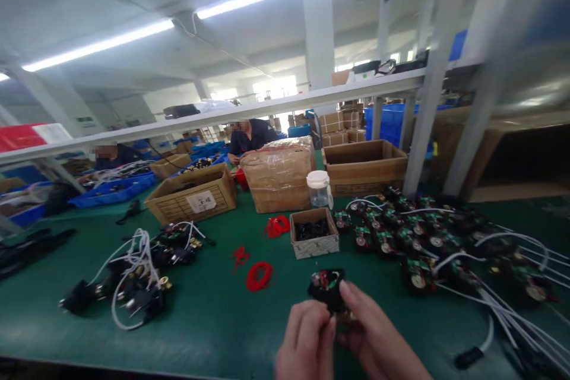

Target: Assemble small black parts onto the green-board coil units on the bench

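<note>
Near the front edge of the green table, both my hands are closed around one small black device (327, 288). Its open top shows a bit of green circuit board and red wires. My right hand (369, 332) grips its right side, with the thumb on top. My left hand (307, 338) pinches at its lower left edge; whether a smaller part sits between those fingertips is hidden. Just beyond the device stands a small open carton (314, 246) of small black parts. Coils of thin red wire (259, 276) lie to the left on the table.
Many similar devices with green boards (416, 237) and white cables crowd the right side. A pile of black parts with white cables (140, 285) lies left. Cardboard boxes (280, 178) and a lidded clear jar (318, 190) stand behind, under a shelf (267, 108). Two people sit across.
</note>
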The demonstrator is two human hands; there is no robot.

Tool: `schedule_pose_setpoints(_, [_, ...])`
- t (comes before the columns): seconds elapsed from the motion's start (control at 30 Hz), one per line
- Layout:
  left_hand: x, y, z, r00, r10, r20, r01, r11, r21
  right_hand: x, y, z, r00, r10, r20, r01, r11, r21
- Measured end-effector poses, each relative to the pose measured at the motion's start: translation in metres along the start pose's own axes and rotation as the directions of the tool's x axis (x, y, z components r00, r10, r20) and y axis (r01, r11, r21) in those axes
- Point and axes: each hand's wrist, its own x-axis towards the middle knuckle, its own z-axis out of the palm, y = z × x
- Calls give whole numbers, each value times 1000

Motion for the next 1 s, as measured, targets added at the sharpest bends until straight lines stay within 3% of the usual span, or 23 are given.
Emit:
schedule_pose_setpoints(0.1, [-13, 11, 37, 990, -45, 135, 67, 984, -162, 2, -22, -35, 994, -90, -59, 79, 983, -165])
schedule_pose_setpoints(0.23, [-24, 17, 56, 956, -56, 288, 146, 942, -302, 19, -36, -79, 987, -128, -93, 70, 882, -466])
schedule_pose_setpoints(0.33, [-30, 9, 61, 933, -2, 359, 145, 917, -372, 39, -32, -95, 986, -148, -73, 51, 696, -716])
schedule_pose_setpoints(0.43, [-33, -3, 61, 923, -4, 384, 165, 907, -387, 54, -22, -95, 984, -178, 8, 96, 496, -863])
schedule_pose_setpoints(0.53, [-32, -12, 50, 895, -43, 444, 232, 894, -383, 62, -14, -89, 979, -200, 44, 127, 424, -897])
schedule_pose_setpoints(0.67, [-27, -30, 17, 842, -138, 521, 346, 880, -326, 65, -11, -88, 978, -202, 42, 124, 410, -904])
schedule_pose_setpoints(0.73, [-27, -50, -5, 839, -281, 465, 422, 876, -232, 64, -12, -90, 983, -178, 43, 114, 415, -903])
schedule_pose_setpoints(0.83, [-30, -88, -41, 840, -495, 221, 527, 841, -121, 62, -12, -95, 985, -166, 50, 120, 442, -889])
schedule_pose_setpoints(0.9, [-30, -107, -60, 790, -606, 93, 613, 781, -118, 62, -10, -96, 983, -167, 81, 150, 456, -877])
schedule_pose_setpoints(0.97, [-24, -115, -68, 773, -629, 81, 635, 767, -96, 65, -9, -95, 978, -161, 136, 196, 461, -866])
schedule_pose_setpoints(1.0, [-20, -114, -65, 789, -605, 109, 614, 786, -78, 68, -9, -94, 974, -151, 170, 222, 462, -859])
